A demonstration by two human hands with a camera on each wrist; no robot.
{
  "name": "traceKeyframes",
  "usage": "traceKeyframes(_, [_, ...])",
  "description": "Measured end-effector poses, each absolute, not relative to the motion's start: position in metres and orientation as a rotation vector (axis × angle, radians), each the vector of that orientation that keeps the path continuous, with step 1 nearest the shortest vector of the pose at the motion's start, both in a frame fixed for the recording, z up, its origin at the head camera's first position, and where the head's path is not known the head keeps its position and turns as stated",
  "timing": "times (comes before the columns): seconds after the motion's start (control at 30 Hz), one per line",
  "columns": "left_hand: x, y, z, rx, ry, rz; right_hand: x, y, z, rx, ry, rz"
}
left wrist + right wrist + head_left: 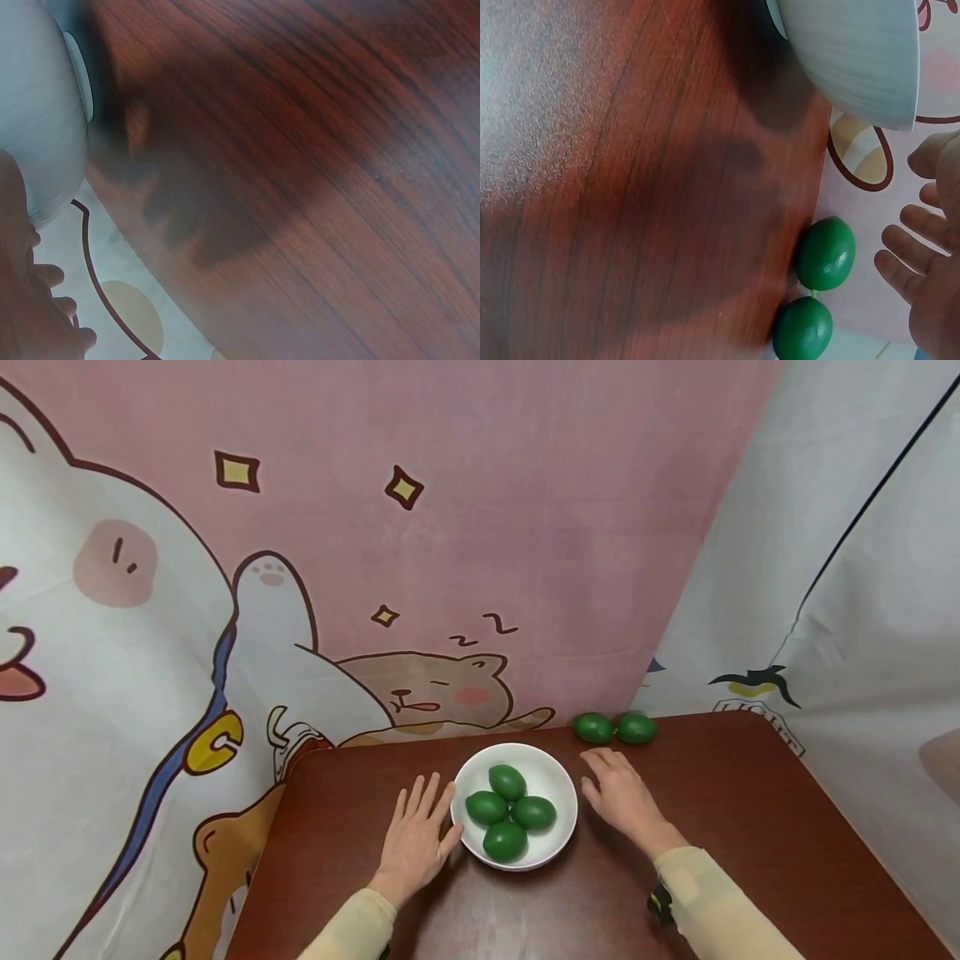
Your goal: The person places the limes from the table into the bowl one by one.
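Note:
A white bowl [562,831] stands on the table with several green limes [535,813] gathered inside. To its left is my left hand [412,843], fingers straight and a little spread, with thumb and fingertips right at the rim. My right hand [622,797] hovers on the other side, fingers loosely bent and nothing held. Just beyond those fingertips, two more limes [636,727] lie side by side at the back edge. In the right wrist view, the right hand [934,247] shows apart from both the bowl [855,60] and the lime pair [825,253].
The dark reddish-brown wooden table [750,827] reaches back to a pink and white cartoon-print cloth [570,527]. A pale cloth [862,568] hangs along the right side. A dark wrist strap [660,903] shows at the right sleeve.

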State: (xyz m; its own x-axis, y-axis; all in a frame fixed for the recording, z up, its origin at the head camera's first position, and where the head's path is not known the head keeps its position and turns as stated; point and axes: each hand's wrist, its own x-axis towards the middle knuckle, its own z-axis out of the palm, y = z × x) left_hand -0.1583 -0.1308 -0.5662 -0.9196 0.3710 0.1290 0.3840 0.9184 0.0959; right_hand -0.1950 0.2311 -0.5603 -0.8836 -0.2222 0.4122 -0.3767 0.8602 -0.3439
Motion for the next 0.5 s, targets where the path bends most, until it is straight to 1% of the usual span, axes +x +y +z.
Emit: traceKeyframes(0.5, [-0.158, -0.130, -0.566, -0.591, -2.955, -0.169, -0.212, 0.239, -0.564, 0.367, -2.748, 0.572])
